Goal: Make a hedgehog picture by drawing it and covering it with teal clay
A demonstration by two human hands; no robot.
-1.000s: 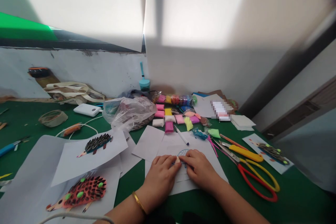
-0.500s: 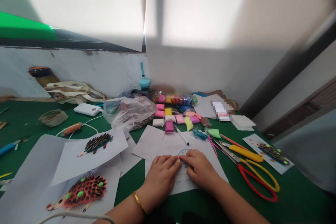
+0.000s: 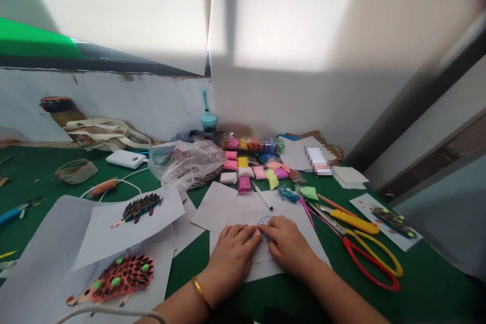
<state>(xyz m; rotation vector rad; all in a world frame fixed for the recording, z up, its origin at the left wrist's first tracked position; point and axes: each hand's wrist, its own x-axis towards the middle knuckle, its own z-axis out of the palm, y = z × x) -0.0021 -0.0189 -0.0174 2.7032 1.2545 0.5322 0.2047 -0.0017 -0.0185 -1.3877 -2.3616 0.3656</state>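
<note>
A white sheet of paper (image 3: 299, 248) lies before me with a drawing in blue lines (image 3: 265, 220), mostly covered by my hands. My left hand (image 3: 234, 250), with a gold bangle at the wrist, rests on the sheet, its fingers together and curled toward the drawing. From the other side my right hand (image 3: 290, 243) leans on the paper, index finger bent against the drawing. The fingertips of both hands meet around a tiny pale bit, too small and hidden to name. A capped marker (image 3: 262, 196) lies just beyond the hands.
Scissors (image 3: 357, 240) and a yellow cutter (image 3: 355, 221) lie to the right, by a seed hedgehog picture (image 3: 391, 217). Clay packets (image 3: 245, 184) and a plastic bag (image 3: 186, 162) stand behind. At left are two more hedgehog pictures, one pink (image 3: 117, 278), and a cable (image 3: 114, 310).
Both hands stay at the same spot on the drawing. My right fingers have shifted very slightly; nothing else on the table has moved.
</note>
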